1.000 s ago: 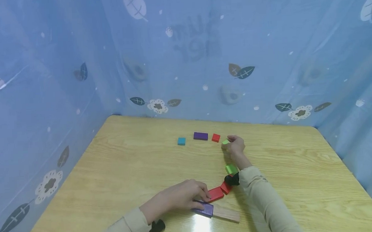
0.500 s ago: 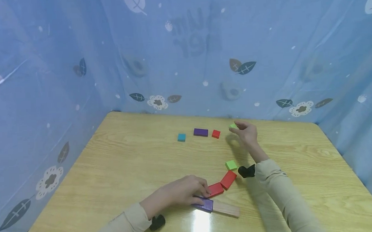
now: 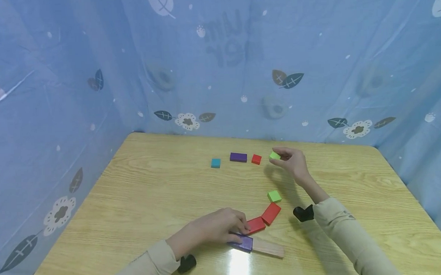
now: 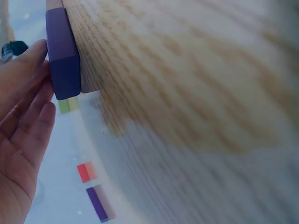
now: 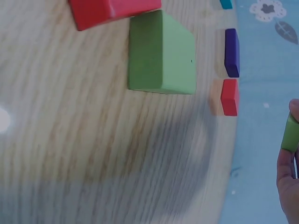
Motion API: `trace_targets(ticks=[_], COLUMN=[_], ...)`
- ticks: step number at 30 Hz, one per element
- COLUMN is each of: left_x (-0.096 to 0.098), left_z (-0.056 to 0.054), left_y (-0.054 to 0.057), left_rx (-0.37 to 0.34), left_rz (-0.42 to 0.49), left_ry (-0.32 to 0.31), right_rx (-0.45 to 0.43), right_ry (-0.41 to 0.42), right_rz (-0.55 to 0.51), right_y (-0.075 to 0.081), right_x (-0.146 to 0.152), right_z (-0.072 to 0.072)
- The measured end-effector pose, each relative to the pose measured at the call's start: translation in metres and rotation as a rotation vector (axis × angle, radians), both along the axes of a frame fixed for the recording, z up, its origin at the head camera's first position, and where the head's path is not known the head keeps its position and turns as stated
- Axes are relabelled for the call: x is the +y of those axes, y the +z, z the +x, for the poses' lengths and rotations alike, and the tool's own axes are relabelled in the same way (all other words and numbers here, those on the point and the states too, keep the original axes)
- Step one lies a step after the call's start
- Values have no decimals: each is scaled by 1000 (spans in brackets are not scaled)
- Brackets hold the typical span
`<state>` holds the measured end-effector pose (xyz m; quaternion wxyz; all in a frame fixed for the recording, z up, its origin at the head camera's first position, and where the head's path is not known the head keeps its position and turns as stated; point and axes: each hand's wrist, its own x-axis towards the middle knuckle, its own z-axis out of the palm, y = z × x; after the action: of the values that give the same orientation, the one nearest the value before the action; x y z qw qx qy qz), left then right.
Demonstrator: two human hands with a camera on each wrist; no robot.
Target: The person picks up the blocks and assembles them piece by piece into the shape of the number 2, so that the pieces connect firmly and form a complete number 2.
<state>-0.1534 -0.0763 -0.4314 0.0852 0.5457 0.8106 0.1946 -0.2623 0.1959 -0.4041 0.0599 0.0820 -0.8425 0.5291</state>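
My left hand (image 3: 222, 227) lies low over the table, its thumb on the purple block (image 3: 243, 244) and fingertips at the end of a red block (image 3: 255, 225). In the left wrist view, fairly straight fingers (image 4: 35, 119) show beside that purple block. Farther back, my right hand (image 3: 293, 163) pinches a small light-green block (image 3: 274, 155) between thumb and fingers, above the tabletop. Another green block (image 3: 274, 196) sits at the end of a curved row with a second red block (image 3: 271, 213). A plain wooden block (image 3: 268, 248) adjoins the purple one.
Along the back of the wooden table (image 3: 152, 189) lie a blue block (image 3: 216, 163), a dark purple block (image 3: 238, 157) and a small red block (image 3: 256, 159). A blue patterned curtain (image 3: 233, 87) stands behind and at both sides. Each wrist carries a black camera.
My right hand has lifted the light-green block off the table and moved it right and back, then slightly forward again. The second red block is now uncovered. My left hand has stayed put.
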Motion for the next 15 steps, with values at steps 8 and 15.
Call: trace_targets(ticks=[8,15], left_x=[-1,-1], left_z=[0,1], left_y=[0,2], left_rx=[-1,-30], left_rz=[5,1], left_ry=[-2,10], right_rx=[-18,-11], right_ry=[61,104], right_rz=[-24,-7], right_y=[-2,-8], right_x=[0,-6], right_z=[9,19])
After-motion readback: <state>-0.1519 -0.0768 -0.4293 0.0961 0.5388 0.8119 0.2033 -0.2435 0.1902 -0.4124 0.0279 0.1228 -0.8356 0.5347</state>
